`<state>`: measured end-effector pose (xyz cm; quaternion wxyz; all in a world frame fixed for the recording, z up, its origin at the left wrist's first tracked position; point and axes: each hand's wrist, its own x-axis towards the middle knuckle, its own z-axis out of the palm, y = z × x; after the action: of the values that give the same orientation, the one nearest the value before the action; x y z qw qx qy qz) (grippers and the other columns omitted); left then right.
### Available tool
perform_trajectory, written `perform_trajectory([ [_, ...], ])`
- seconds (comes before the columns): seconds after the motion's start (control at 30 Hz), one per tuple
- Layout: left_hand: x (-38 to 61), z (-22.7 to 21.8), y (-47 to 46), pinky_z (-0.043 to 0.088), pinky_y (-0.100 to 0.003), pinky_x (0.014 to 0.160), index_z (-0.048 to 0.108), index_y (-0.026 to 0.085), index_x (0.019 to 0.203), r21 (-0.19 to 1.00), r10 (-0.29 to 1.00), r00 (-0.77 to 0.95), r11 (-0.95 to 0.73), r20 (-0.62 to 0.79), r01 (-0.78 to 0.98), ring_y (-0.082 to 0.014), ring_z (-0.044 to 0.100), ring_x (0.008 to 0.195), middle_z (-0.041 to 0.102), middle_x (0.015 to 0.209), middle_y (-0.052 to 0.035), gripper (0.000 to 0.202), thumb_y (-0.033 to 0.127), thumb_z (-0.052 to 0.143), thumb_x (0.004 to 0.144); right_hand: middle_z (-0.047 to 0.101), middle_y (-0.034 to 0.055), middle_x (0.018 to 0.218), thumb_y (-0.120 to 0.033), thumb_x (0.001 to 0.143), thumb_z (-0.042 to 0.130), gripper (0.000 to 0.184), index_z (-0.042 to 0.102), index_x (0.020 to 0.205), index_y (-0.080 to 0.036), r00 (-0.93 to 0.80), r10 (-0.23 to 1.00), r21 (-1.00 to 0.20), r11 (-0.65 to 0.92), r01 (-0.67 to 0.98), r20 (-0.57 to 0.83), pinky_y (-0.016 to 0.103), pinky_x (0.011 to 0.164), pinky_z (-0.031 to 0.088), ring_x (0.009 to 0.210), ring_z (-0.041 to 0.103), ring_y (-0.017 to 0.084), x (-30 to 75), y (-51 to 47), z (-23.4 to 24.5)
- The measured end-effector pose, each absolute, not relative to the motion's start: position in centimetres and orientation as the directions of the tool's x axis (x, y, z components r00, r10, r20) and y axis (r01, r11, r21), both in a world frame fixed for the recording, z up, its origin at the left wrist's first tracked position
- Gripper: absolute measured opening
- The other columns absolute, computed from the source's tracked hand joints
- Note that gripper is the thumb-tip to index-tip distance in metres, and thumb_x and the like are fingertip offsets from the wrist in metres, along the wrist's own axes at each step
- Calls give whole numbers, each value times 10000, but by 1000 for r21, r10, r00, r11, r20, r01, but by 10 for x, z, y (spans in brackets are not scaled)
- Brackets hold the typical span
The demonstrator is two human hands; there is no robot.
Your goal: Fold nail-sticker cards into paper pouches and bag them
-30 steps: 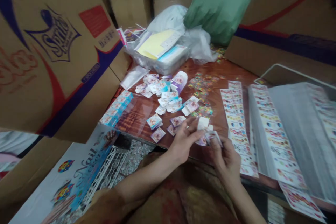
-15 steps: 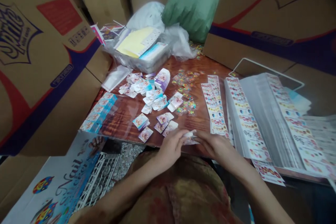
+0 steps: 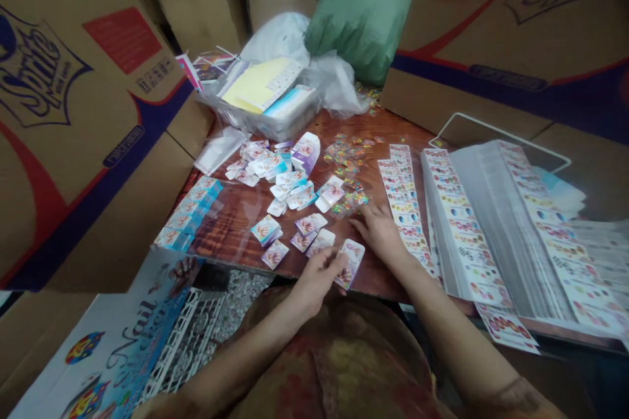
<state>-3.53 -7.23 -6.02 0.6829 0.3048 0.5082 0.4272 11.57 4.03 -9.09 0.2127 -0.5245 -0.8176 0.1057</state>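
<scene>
white box [image 3: 352, 260] in curled left hand [image 3: 318, 275], right hand [image 3: 379, 230] outstretched

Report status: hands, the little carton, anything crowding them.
Left hand pinching a small flat carton at the table edge. Right hand open, flat by the loose sticker packets. Sticker strips close beside it.

Packets [image 3: 289, 177], sticker strips [image 3: 403, 190], cartons [image 3: 73, 144] crowd table [image 3: 378, 278]; near edge free.

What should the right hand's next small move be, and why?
Probably pinch up the clear sticker packet by its fingertips. The right hand lies open and empty on the table, reaching toward that packet, while the left hand holds a small printed carton ready beside it.
</scene>
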Motion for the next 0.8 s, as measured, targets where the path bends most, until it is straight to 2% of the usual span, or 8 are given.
perform_trajectory([
  [0.13,-37,-58,-72,445,-207,417,574,137,818,853,896,101,442,-432,-278,-87,444,520,479,614,41,507,589,710,635,658,153,900,-172,892,380,219,592,941,-149,-368,904,-406,426,809,215,382,774,433,842,592,275,117,46,-96],
  [0.27,-39,-63,-70,460,-226,436,605,127,897,864,906,87,422,-414,-274,-94,458,516,504,625,35,507,570,690,665,658,72,756,-192,848,455,142,570,932,-178,-342,920,-508,390,768,189,318,647,452,681,610,215,133,41,-85],
  [0.33,-40,-65,-69,455,-226,458,622,125,947,887,919,71,393,-387,-243,-101,472,529,527,637,28,482,535,673,699,654,31,726,-258,830,526,140,557,952,-197,-295,942,-738,314,597,162,289,616,465,649,616,182,141,32,-73],
  [0.4,-41,-66,-68,462,-229,529,644,124,962,925,942,39,335,-334,-180,-117,513,583,586,681,6,417,478,651,740,663,11,750,-338,804,608,219,561,978,-214,-278,957,-943,166,287,84,280,631,486,660,626,158,146,19,-60],
  [0.43,-41,-66,-67,469,-235,582,655,124,958,943,954,28,300,-299,-142,-128,540,625,623,721,-10,377,444,638,759,669,8,766,-371,783,650,262,574,984,-220,-299,954,-983,86,165,33,281,639,495,664,629,151,147,11,-54],
  [0.5,-42,-65,-67,474,-254,690,670,124,962,968,970,29,241,-239,-69,-158,587,726,679,815,-38,314,380,607,791,684,16,789,-412,751,698,309,607,972,-216,-374,926,-997,-12,81,-42,286,652,513,682,639,149,145,-4,-45],
  [0.63,-41,-60,-69,458,-288,815,674,152,1032,985,988,52,140,-145,102,-206,617,884,711,955,-51,287,326,551,841,719,59,853,-432,787,652,290,643,950,-193,-410,912,-984,45,170,-29,327,717,541,789,673,192,135,-23,-43],
  [0.8,-40,-54,-72,445,-292,849,675,186,1054,961,992,101,43,-73,275,-207,622,900,714,975,-41,270,325,533,872,701,59,853,-299,854,573,149,685,909,-218,-375,911,-836,336,434,171,336,720,518,792,650,200,123,-33,-46],
])
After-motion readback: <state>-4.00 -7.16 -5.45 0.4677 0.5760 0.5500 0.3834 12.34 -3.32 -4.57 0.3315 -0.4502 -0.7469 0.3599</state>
